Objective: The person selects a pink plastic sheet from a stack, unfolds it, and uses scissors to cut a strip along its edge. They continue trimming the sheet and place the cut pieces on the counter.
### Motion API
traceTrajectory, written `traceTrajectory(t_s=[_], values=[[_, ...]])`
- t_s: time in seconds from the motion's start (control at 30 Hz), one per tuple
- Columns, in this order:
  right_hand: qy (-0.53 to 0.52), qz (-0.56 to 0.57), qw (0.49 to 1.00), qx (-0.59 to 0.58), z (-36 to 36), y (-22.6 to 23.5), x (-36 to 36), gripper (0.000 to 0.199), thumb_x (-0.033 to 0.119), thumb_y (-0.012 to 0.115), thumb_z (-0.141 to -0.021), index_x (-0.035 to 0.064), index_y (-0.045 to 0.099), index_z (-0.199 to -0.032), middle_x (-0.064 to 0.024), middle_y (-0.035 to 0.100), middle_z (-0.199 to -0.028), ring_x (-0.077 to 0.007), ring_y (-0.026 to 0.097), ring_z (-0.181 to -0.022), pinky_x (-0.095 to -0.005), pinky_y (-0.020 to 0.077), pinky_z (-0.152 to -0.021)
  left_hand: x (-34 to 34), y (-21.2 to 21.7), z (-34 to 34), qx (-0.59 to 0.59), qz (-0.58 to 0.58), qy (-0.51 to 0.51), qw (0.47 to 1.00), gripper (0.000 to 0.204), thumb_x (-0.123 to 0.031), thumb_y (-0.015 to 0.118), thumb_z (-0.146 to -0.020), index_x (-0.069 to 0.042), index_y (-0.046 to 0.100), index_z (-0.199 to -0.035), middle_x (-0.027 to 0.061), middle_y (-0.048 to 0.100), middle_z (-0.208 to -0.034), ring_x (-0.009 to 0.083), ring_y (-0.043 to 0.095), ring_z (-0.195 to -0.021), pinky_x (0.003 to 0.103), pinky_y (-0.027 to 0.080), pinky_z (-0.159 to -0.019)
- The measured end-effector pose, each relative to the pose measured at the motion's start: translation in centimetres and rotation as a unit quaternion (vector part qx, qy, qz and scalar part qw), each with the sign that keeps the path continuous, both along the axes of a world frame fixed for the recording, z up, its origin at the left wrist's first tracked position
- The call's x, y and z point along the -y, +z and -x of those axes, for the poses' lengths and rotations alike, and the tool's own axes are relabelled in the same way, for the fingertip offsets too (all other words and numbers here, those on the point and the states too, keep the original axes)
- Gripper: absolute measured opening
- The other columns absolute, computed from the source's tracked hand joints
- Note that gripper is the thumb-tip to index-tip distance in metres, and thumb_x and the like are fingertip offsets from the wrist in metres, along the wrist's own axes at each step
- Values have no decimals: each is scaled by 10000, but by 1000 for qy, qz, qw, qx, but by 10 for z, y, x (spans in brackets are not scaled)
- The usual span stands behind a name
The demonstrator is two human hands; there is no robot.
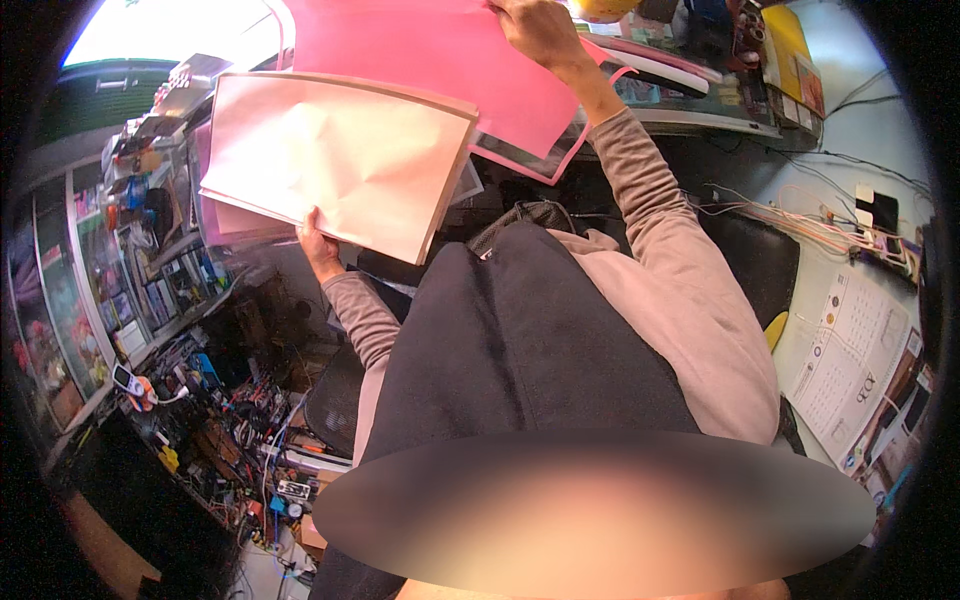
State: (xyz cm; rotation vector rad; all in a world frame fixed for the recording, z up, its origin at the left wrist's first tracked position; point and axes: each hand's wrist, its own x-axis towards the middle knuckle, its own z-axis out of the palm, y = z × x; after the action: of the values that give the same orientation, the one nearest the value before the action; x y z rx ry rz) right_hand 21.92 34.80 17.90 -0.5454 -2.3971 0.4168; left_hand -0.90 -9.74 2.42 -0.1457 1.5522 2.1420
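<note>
My left hand (318, 248) grips the lower edge of a stack of pale cream paper sheets (350, 165), its thumb lying on top. The sheets are slightly creased and tilt over the near side of the work surface. Farther off, a large bright pink sheet (530, 105) spreads out, partly covered by the cream paper. At the top edge of the picture my right hand (545, 35) is closed with its fingertips on the pink sheet. A pink-edged clear piece (550, 172) shows beneath the pink sheet's near corner.
A glass display counter (690, 110) runs along the far right, with a rolled sheet (660, 72) on it. Glass-fronted shelves (130, 260) stand at left, above a heap of tools and cables (215, 400). Loose wires (790, 225) and a calendar (850, 360) lie at right.
</note>
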Motion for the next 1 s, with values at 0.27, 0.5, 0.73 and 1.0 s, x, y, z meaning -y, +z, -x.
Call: traceTrajectory(t_s=[0.27, 0.5, 0.73, 1.0], values=[[49, -138, 982, -121, -13, 104, 38, 63, 35, 634, -814, 58, 618, -870, -123, 626, -724, -312, 643, -634, -407, 485, -577, -37, 8, 0, -190, 183, 100, 959, 552, 49, 572, -933, 61, 271, -1396, 220, 487, -1323, 281, 584, -1141, 396, 548, -956], [131, -111, 947, -273, 23, 189, 70, 80, 77, 617, -925, 4, 648, -921, -147, 623, -715, -276, 640, -615, -361, 481, -568, -53, 12, -37, -217, 171, 114, 954, 624, 62, 525, -934, 4, 253, -1492, 244, 325, -1515, 352, 385, -1393, 471, 352, -1192], [135, 103, 948, -269, 113, 132, 19, 116, 54, 574, -910, 24, 687, -904, -114, 646, -675, -178, 617, -615, -327, 500, -592, -65, 35, -68, -401, 413, 114, 810, 573, -248, 687, -929, 42, 471, -1374, 236, 389, -1484, 369, 397, -1378, 497, 365, -1124], [30, 284, 954, 89, 163, -86, 31, 331, 321, 566, -890, 143, 690, -1140, -190, 721, -1046, -371, 685, -1033, -498, 527, -902, -105, 44, -77, -28, 51, 12, 998, 455, -165, 717, -934, -4, 521, -1312, 116, 573, -1296, 204, 643, -1015, 329, 605, -674]])
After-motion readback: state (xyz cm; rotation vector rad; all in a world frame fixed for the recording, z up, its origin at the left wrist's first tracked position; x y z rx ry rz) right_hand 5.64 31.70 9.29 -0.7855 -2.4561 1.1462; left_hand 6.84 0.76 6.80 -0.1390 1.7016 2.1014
